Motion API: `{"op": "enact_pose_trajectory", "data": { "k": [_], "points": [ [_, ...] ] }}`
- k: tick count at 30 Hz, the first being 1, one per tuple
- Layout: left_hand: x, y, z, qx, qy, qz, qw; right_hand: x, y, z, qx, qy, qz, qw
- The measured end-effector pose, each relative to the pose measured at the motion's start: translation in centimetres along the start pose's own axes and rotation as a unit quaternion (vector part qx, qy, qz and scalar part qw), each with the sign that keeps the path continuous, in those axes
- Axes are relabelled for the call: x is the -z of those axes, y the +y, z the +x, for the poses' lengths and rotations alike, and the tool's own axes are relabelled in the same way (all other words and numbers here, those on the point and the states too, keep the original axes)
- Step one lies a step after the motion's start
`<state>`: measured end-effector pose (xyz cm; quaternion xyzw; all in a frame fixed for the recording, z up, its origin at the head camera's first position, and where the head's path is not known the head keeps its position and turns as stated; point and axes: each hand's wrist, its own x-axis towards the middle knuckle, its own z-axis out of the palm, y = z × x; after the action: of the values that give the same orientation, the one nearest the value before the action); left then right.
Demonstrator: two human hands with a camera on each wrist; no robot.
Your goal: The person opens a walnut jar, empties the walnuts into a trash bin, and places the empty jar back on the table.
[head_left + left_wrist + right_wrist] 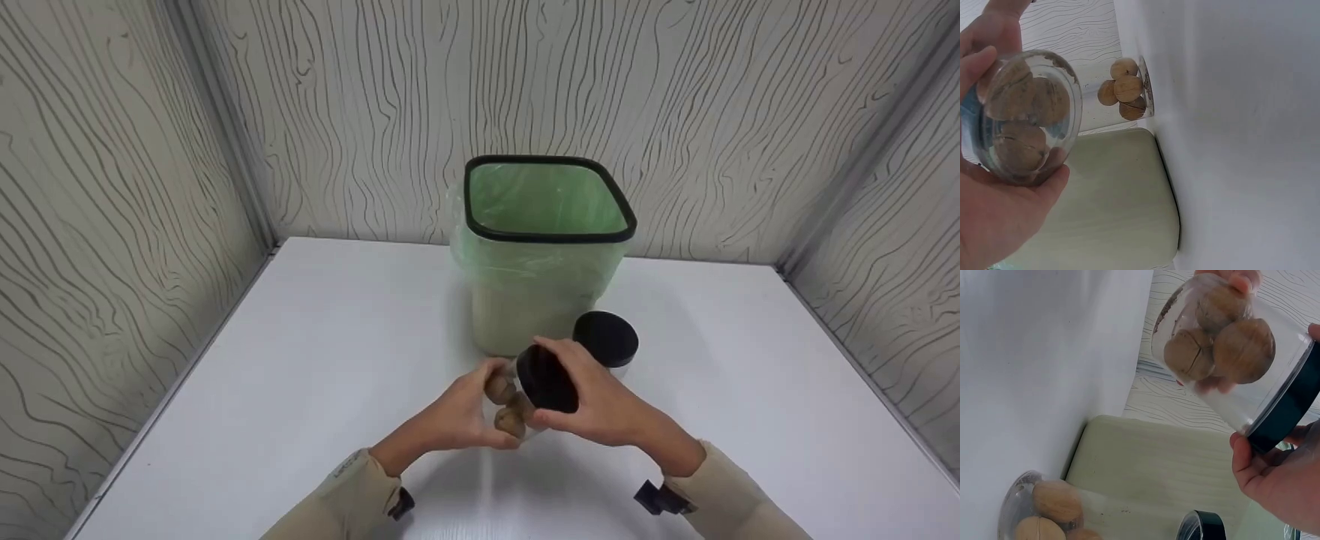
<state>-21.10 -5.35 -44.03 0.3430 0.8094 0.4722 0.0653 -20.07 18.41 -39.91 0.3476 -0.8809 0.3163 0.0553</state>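
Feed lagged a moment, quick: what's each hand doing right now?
Left hand: holding the clear jar of walnuts by its body.
Right hand: fingers curled around the jar's black lid.

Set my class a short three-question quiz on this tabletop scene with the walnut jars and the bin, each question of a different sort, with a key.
1. True or false: the left hand holds the clear body of the walnut jar.
2. What does the right hand grip? A the black lid; B the bin's rim; C a loose walnut.
3. Fill in: a second jar stands on the table in front of the green-lined ____.

Key: 1 true; 2 A; 3 bin.
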Motion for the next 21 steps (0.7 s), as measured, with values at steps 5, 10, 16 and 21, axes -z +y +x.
{"op": "enact_pose_trajectory", "data": {
  "k": [5,10,16,21],
  "points": [
    [0.2,0.1,0.0,0.002,-0.012,0.0,0.9999,0.1,0.5,0.0,0.036,-0.007,0.008,0.9993],
    [0.4,0.0,0.0,-0.002,-0.022,-0.001,0.9998,0.4,0.8,0.2,0.074,-0.016,0.015,0.997],
    [0.6,0.0,0.0,-0.004,-0.035,0.0,0.9994,0.8,1.1,0.2,0.113,-0.036,0.026,0.9926],
    [0.7,0.1,-0.1,0.008,-0.044,0.007,0.999,0.9,1.2,0.0,0.121,-0.048,0.043,0.9906]
  ]
}}
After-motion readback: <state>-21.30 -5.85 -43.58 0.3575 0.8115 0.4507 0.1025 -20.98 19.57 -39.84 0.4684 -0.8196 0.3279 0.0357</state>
